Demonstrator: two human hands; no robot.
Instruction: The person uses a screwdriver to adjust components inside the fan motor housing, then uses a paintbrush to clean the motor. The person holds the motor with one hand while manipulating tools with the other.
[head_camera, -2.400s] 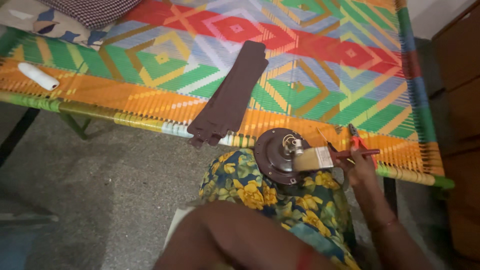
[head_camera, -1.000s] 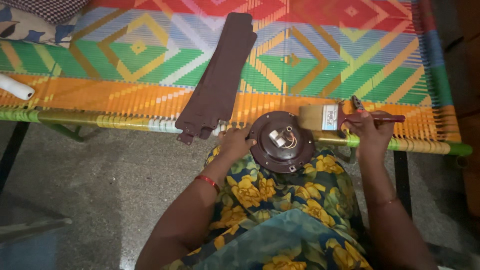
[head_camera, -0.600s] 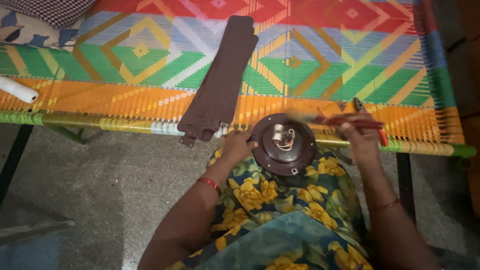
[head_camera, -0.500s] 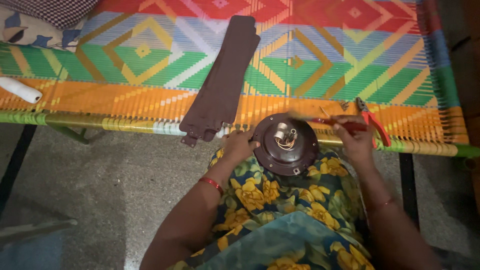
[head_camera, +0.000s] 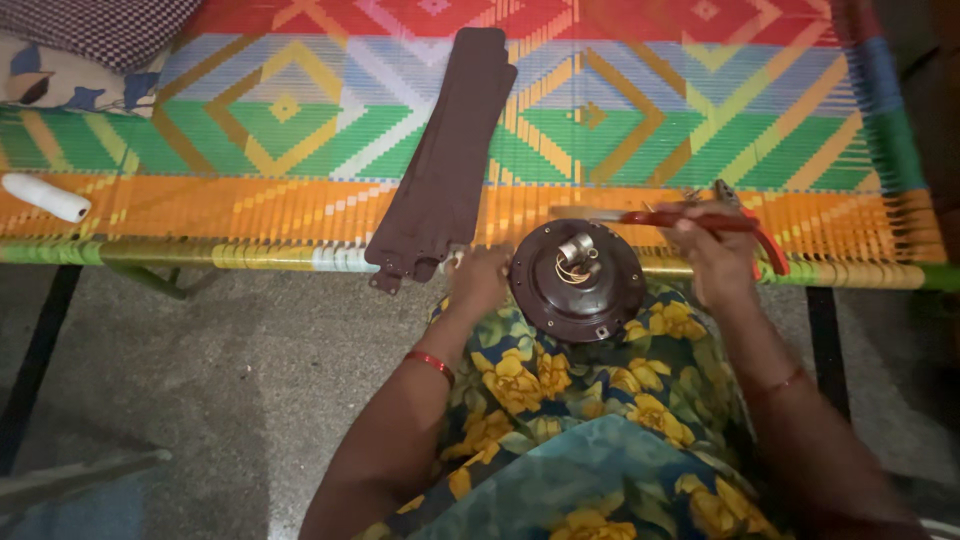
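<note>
Head view: the fan motor (head_camera: 577, 281) rests on the person's lap at the near edge of the woven cot (head_camera: 300, 215). Left hand (head_camera: 481, 282) cups its left rim; right hand (head_camera: 716, 255), fingers closed on red-handled pliers (head_camera: 700, 220), has swapped in from the brush held earlier.

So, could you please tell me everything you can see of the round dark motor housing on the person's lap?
The motor housing is a round, dark brown, glossy disc that looks like metal. It lies flat on the flowered cloth over the lap, against the woven cot's edge. A short silvery shaft with loose wires stands at its centre. The left hand steadies its left rim; the right hand, holding red-handled pliers, is beside its right rim.
</note>
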